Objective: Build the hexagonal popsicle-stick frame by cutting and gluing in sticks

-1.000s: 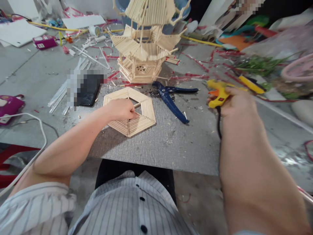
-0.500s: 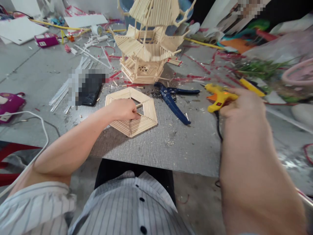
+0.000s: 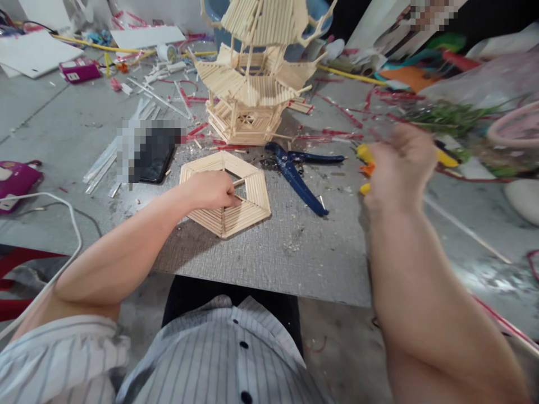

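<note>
My left hand (image 3: 208, 191) rests on a flat hexagonal frame of wooden sticks (image 3: 255, 196) lying on a grey textured mat (image 3: 273, 252). Its fingers pinch a short wooden stick (image 3: 239, 182) at the frame's open centre. My right hand (image 3: 400, 163) is raised at the right, curled and smeared by motion. It covers most of a yellow glue gun (image 3: 364, 152), of which only the nozzle, the orange trigger and the grip's end show at its left edge. Whether the fingers grip the gun is unclear.
A tall pagoda model of sticks (image 3: 252, 84) stands behind the frame. Blue pliers (image 3: 295, 174) lie between my hands. A black phone (image 3: 155, 154), loose sticks and red scraps litter the floor, with a white cable (image 3: 63, 207) and a magenta box (image 3: 17, 179) at the left.
My right hand has lifted and turned over the glue gun, hiding most of it. My left hand has stayed pinching the stick at the frame.
</note>
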Motion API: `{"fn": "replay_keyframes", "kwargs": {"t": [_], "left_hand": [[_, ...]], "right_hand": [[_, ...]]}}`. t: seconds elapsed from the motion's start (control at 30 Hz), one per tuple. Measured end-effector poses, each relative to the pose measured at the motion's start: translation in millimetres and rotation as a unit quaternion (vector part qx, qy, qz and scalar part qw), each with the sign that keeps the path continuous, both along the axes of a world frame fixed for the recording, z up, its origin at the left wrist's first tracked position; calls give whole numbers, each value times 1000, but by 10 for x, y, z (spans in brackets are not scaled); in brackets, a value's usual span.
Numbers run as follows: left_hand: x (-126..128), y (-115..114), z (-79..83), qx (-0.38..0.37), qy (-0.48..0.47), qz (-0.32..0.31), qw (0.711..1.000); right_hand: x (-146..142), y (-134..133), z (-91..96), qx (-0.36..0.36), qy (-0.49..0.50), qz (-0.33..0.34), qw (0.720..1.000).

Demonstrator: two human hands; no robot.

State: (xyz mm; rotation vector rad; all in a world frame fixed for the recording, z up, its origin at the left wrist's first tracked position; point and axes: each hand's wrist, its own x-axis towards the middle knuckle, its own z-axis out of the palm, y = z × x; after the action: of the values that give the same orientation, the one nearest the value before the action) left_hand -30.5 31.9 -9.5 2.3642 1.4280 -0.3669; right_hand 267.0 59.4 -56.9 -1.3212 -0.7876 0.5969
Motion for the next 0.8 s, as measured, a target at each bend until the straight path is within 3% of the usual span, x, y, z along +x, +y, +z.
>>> {"fn": "replay_keyframes", "kwargs": {"t": [0.03, 0.1, 0.17, 0.23, 0.6, 0.8], "left_hand": [[-2, -3, 3, 1, -1, -2, 1000], [-6, -9, 7, 3, -3, -4, 1000], [-8, -13, 6, 4, -2, -4, 1000], [-6, -15, 5, 8, -1, -4, 1000], [17, -21, 12, 16, 5, 0, 1000], [17, -28, 14, 12, 6, -1, 1000]], "right_hand": [[-151, -74, 24, 18, -99, -5, 995], [-406, -214, 45, -2, -225, 106, 969], [-569, -314, 38, 11, -291, 197, 936], [-641, -363, 15, 20, -337, 242, 910], [-614, -352, -67, 46, -492, 290, 819], [-653, -393, -48, 78, -522, 331, 782]]}}
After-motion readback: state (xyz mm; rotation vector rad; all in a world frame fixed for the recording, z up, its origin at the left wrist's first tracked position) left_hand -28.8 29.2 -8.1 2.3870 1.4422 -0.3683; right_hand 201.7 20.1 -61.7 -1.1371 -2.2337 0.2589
